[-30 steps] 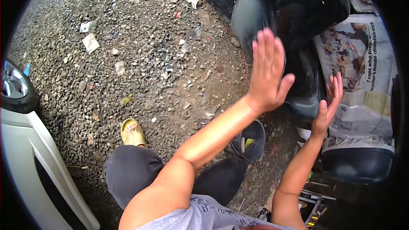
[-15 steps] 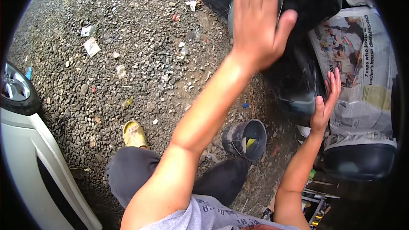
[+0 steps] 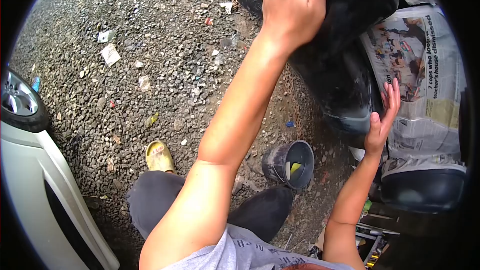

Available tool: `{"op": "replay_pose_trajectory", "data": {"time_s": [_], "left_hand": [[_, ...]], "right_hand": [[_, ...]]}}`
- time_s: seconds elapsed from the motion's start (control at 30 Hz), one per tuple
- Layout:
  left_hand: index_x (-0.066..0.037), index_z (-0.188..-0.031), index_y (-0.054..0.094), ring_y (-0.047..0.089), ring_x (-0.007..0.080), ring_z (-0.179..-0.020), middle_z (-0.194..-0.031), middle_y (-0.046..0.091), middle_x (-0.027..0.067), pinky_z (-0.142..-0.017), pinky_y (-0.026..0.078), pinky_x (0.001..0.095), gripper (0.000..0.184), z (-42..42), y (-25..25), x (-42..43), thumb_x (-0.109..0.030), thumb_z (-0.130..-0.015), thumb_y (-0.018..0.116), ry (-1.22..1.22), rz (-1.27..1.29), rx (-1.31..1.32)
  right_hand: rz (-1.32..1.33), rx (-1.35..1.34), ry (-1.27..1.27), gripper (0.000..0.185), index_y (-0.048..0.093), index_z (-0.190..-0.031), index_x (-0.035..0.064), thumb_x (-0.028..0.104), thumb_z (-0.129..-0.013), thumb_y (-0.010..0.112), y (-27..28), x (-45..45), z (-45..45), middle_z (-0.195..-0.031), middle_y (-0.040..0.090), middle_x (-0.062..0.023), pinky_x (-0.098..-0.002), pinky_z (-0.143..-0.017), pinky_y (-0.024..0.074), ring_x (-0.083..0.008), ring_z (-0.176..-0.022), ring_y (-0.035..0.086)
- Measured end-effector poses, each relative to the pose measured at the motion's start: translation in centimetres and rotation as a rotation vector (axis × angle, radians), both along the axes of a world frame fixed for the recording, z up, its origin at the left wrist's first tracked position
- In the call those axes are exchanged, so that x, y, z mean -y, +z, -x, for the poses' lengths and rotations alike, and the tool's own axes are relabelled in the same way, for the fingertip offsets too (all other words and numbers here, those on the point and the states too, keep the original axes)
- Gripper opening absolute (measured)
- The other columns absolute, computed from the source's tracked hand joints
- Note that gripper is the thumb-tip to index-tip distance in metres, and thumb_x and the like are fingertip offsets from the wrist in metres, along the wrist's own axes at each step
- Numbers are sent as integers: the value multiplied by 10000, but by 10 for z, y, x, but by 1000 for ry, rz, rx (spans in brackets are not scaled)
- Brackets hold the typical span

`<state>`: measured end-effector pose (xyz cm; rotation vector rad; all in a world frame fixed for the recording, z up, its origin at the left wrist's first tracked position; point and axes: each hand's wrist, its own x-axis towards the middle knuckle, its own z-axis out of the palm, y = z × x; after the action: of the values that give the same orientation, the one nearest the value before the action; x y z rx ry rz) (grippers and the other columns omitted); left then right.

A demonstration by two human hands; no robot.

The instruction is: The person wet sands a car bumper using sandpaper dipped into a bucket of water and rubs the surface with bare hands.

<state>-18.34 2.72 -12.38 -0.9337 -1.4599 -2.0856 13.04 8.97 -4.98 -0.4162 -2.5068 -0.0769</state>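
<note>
My left hand (image 3: 295, 7) reaches to the top edge of the view, back of the hand up and thumb apart. Its fingers are stretched out, with their tips cut off by the frame. It lies flat on or just over a smooth black body panel (image 3: 345, 45) with greyish dusty smears; what is under the palm is hidden. At the right, my right hand (image 3: 384, 120) is open, fingers extended upward. It is beside the panel's lower part and in front of newspaper sheets (image 3: 422, 77) covering a neighbouring surface; whether it touches either, I cannot tell.
A dark bucket (image 3: 270, 162) with liquid and a yellow piece stands near my knee. A light-coloured car (image 3: 30, 170) is at the left. Gravel with litter covers the ground (image 3: 165, 60). A rounded black part (image 3: 425, 190) and tools (image 3: 372, 255) are at lower right.
My left hand has moved up and slightly left along the black panel, uncovering more of it. My right hand stays nearly where it was.
</note>
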Motion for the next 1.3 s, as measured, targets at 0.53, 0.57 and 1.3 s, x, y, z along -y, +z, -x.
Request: {"op": "replay_pose_trajectory", "data": {"time_s": [0.53,0.57,1.3], "left_hand": [[18,-1603,240,141,459,-1564,-1666,193,305,-1272,83,542,704,-8,-30,-3,-452,-1100,384,-171,-158,128],[38,-1608,194,99,440,-1575,-1679,151,297,-1276,64,519,732,-22,-55,-7,-474,-1104,335,-238,-148,188],[67,-1622,101,3,502,-1570,-1681,41,341,-1253,-12,600,799,-122,-48,-8,-417,-1073,423,-53,-25,119]], "right_hand": [[-14,-16,1,780,418,-1533,-3,556,-998,515,0,0,3,-1633,328,-230,-475,-1184,328,-356,-1472,388],[-9,-18,0,781,417,-1534,-3,557,-998,515,0,0,3,-1633,328,-230,-475,-1184,328,-356,-1471,389],[9,-47,-10,779,419,-1532,-1,562,-1003,516,0,0,0,-1632,335,-223,-468,-1179,336,-353,-1464,395]]}}
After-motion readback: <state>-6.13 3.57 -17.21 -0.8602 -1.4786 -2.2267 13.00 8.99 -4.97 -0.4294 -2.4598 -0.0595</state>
